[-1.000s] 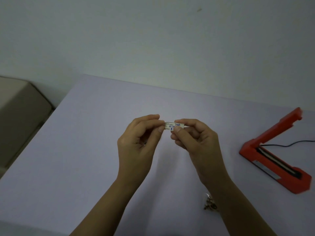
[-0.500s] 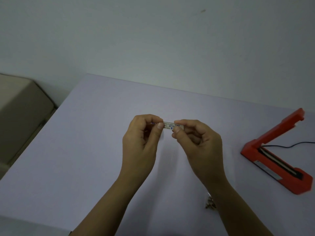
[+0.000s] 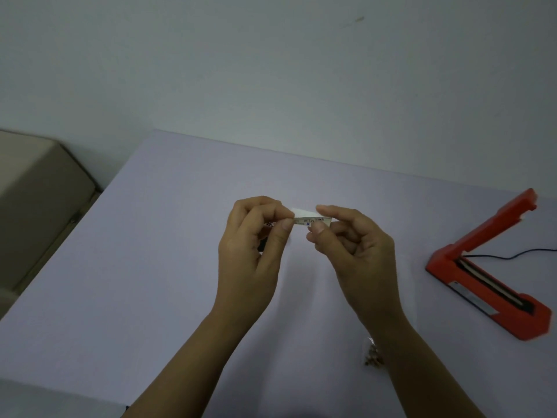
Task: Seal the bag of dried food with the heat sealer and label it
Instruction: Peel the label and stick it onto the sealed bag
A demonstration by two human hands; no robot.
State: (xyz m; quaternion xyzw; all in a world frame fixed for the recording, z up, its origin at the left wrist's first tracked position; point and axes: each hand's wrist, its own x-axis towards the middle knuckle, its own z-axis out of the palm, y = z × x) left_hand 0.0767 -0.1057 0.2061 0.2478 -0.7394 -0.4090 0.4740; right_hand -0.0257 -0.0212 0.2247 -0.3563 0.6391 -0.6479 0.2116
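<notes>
In the head view, a pale lavender bench runs back to a plain grey-white wall, and both bare forearms reach in from the lower edge to meet over the middle of it. Between the hands, raised above the bench, is a small white paper label strip with dark print, lying roughly level; the print is too small to read. A plain white flap of paper stands up just behind the strip's upper edge. The left hand has its fingers curled, and its grip pinches the left end of the strip between thumb tip and forefinger. The right hand takes the right end, its grip closed on the strip with the thumb tip pressed against the lower edge, while its forefinger juts out just above the paper. Well to the right on the bench lies a red plastic heat sealer with its hinged arm raised at an angle over the dark sealing bar, and a thin black cable trails off from it to the right edge. A small clear bag of brown dried food lies on the bench near the lower edge, largely hidden behind the right forearm. A beige box-like unit stands beside the bench at far left
</notes>
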